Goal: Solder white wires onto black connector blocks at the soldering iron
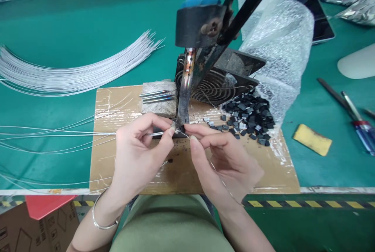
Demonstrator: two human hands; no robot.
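Observation:
My left hand (146, 142) is closed, thumb and finger pinching thin white wires (105, 133) that trail off to the left. Close by, my right hand (222, 150) pinches a fine silvery wire (217, 170), which looks like solder wire and runs down across the palm. Both sets of fingertips meet just below the tip of a soldering iron (185, 88), held upright in a black clamp (200, 25) with its blue handle on top. A small dark piece shows between the fingertips; fingers partly hide it.
Behind the iron stands a black fan (218, 84). Small black pieces (249, 115) lie heaped on the cardboard (187, 177). Metal rods rest on a grey block (159, 107). A wire bundle (88, 76) lies left; a yellow sponge (313, 139), screwdriver (363, 131) and bubble wrap (281, 45) lie right.

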